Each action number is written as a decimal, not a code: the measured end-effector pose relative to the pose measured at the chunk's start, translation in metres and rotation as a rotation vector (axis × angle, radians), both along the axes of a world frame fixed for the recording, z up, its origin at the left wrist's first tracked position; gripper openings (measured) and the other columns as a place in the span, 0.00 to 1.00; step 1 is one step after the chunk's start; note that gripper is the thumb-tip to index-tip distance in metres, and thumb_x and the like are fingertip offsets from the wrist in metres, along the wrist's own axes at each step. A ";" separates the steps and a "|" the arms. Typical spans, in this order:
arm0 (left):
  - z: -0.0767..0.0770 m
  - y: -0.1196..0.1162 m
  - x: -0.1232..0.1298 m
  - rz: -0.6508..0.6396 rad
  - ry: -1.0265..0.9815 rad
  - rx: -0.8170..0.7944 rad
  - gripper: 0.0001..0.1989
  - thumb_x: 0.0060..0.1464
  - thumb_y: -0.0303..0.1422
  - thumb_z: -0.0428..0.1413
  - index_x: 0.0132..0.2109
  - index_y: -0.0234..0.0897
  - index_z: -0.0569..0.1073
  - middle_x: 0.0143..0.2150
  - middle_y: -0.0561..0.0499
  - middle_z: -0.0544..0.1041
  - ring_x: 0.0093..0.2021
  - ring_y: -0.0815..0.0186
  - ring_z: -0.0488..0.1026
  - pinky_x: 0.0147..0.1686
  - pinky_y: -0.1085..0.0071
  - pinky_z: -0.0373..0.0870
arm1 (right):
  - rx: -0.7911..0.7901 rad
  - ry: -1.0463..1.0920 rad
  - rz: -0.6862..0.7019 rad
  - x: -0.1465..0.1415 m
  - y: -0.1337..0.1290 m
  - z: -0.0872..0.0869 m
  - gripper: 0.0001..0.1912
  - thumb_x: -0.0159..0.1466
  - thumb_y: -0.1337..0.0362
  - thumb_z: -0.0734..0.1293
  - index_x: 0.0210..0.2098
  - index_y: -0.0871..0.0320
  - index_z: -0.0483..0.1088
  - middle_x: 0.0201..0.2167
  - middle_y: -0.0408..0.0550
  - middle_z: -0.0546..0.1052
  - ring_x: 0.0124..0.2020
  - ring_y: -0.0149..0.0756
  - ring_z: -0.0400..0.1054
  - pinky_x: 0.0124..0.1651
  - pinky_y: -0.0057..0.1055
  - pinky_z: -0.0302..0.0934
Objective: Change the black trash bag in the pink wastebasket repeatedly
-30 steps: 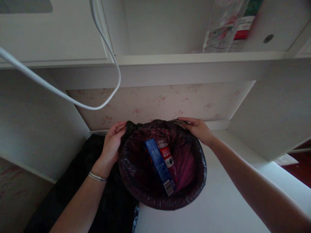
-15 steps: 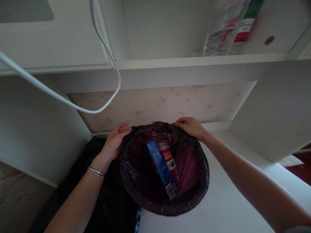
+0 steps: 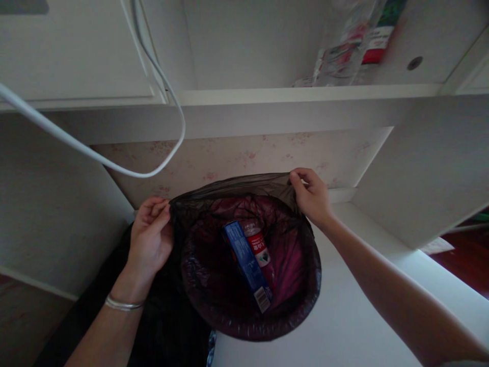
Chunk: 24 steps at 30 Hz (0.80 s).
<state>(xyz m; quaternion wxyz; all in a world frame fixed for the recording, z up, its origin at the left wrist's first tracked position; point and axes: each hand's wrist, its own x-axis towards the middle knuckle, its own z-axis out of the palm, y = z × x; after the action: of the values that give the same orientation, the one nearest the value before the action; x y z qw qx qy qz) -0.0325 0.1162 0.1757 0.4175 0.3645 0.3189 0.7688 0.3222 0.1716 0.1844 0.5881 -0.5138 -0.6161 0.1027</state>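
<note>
A thin dark trash bag (image 3: 244, 186) lines a round trash can (image 3: 254, 332), its far edge pulled up off the rim and stretched between my hands. My left hand (image 3: 153, 232) pinches that edge at the left. At the far right of the rim, my right hand (image 3: 311, 196) pinches the same edge, a little higher. Inside the can lie a long blue box (image 3: 246, 262) with a barcode and a clear plastic bottle (image 3: 260, 247) with a red label, side by side. The near part of the bag still wraps over the rim.
A white cable (image 3: 153, 173) hangs in a loop at the upper left. Plastic bottles (image 3: 344, 56) stand on the open shelf (image 3: 248, 51) above. Black material (image 3: 168, 316) lies left of the can. White cabinet panels flank both sides.
Both hands have moved apart, the left one leftward, the right one slightly upward and right. The bag's far edge has lifted off the rim and stretched out between them.
</note>
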 end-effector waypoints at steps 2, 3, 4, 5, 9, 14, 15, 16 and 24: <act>-0.007 -0.016 -0.006 -0.033 -0.002 0.016 0.20 0.38 0.34 0.76 0.40 0.46 0.81 0.39 0.58 0.83 0.43 0.70 0.77 0.47 0.78 0.74 | -0.022 0.046 0.037 0.012 -0.017 -0.006 0.20 0.66 0.45 0.65 0.49 0.52 0.71 0.44 0.48 0.79 0.40 0.39 0.75 0.43 0.36 0.70; -0.012 -0.025 -0.009 -0.054 0.003 0.011 0.21 0.39 0.38 0.77 0.42 0.46 0.81 0.44 0.57 0.83 0.47 0.68 0.77 0.49 0.76 0.75 | -0.066 0.076 0.071 0.018 -0.027 -0.011 0.23 0.65 0.44 0.67 0.52 0.50 0.70 0.47 0.48 0.79 0.40 0.39 0.75 0.44 0.36 0.71; -0.018 -0.034 -0.011 -0.080 0.015 -0.017 0.24 0.40 0.42 0.76 0.45 0.46 0.82 0.50 0.55 0.82 0.51 0.66 0.76 0.50 0.74 0.76 | -0.139 0.121 0.123 0.024 -0.037 -0.016 0.26 0.63 0.43 0.69 0.54 0.49 0.69 0.51 0.48 0.78 0.43 0.39 0.75 0.45 0.36 0.71; -0.026 -0.044 -0.012 -0.107 0.036 -0.074 0.27 0.41 0.44 0.76 0.49 0.47 0.81 0.55 0.54 0.81 0.54 0.64 0.75 0.50 0.73 0.77 | -0.238 0.178 0.180 0.030 -0.048 -0.023 0.27 0.63 0.43 0.70 0.56 0.47 0.69 0.55 0.48 0.76 0.47 0.39 0.75 0.47 0.36 0.71; -0.056 -0.082 -0.014 -0.269 0.146 -0.477 0.26 0.44 0.41 0.75 0.52 0.48 0.82 0.53 0.51 0.82 0.47 0.65 0.78 0.44 0.74 0.78 | -0.659 0.436 0.461 0.045 -0.089 -0.049 0.25 0.68 0.41 0.66 0.57 0.47 0.73 0.56 0.48 0.79 0.51 0.43 0.76 0.49 0.38 0.72; -0.063 -0.111 -0.010 -0.375 0.208 -0.566 0.17 0.44 0.43 0.75 0.36 0.38 0.82 0.35 0.51 0.82 0.35 0.65 0.79 0.40 0.71 0.81 | -0.734 0.639 0.517 0.046 -0.122 -0.063 0.17 0.61 0.50 0.76 0.46 0.51 0.80 0.42 0.45 0.85 0.41 0.39 0.79 0.46 0.32 0.72; -0.059 -0.114 -0.010 -0.359 0.211 -0.567 0.17 0.44 0.44 0.75 0.34 0.38 0.81 0.32 0.52 0.82 0.33 0.65 0.79 0.37 0.70 0.81 | -0.717 0.663 0.494 0.046 -0.126 -0.062 0.16 0.60 0.52 0.78 0.45 0.51 0.81 0.40 0.45 0.85 0.39 0.37 0.79 0.44 0.30 0.72; -0.055 -0.117 -0.010 -0.341 0.212 -0.572 0.17 0.44 0.44 0.74 0.33 0.38 0.79 0.30 0.53 0.81 0.30 0.65 0.78 0.34 0.70 0.80 | -0.699 0.682 0.473 0.046 -0.130 -0.060 0.16 0.59 0.54 0.79 0.44 0.51 0.81 0.38 0.44 0.85 0.37 0.36 0.79 0.42 0.28 0.73; -0.001 -0.141 -0.022 -0.239 0.183 -0.541 0.19 0.36 0.43 0.77 0.31 0.43 0.77 0.19 0.55 0.74 0.21 0.66 0.70 0.21 0.72 0.73 | -0.442 0.729 0.302 0.060 -0.148 -0.014 0.17 0.53 0.58 0.80 0.41 0.48 0.80 0.32 0.40 0.83 0.27 0.31 0.76 0.29 0.24 0.73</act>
<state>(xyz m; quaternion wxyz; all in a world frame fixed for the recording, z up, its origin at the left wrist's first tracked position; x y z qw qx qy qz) -0.0540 -0.0251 0.1746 0.5563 0.3426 0.5033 0.5655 0.3820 0.0235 0.1704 0.6212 -0.4616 -0.4000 0.4909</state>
